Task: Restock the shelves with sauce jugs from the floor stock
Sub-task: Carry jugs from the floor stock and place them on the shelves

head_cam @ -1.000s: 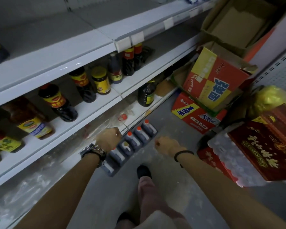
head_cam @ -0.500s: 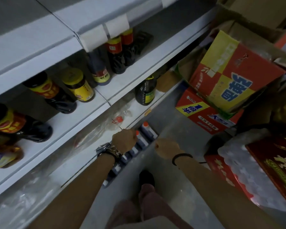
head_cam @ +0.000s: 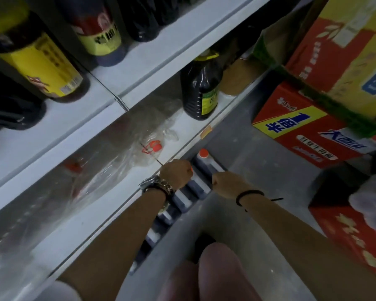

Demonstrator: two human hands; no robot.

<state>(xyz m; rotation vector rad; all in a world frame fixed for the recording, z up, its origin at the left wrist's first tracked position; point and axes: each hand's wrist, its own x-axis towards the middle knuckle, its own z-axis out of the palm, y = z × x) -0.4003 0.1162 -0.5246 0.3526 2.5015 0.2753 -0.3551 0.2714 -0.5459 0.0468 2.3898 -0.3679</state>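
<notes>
Where the floor (head_cam: 258, 170) meets the bottom shelf's (head_cam: 189, 129) front edge, a row of sauce jugs (head_cam: 182, 200) stands. Left hand (head_cam: 176, 173) is clenched over one jug's top beside its orange cap. Right hand (head_cam: 226, 183) is clenched beside the far end jug (head_cam: 206, 161). Fingers are hidden, so grasp cannot be told. Beyond, on the shelf: plastic wrap (head_cam: 117, 161) and a dark bottle (head_cam: 201, 88).

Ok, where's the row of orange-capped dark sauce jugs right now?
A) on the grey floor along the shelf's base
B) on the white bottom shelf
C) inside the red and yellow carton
A: the row of orange-capped dark sauce jugs sits on the grey floor, just in front of the white bottom shelf.
</notes>
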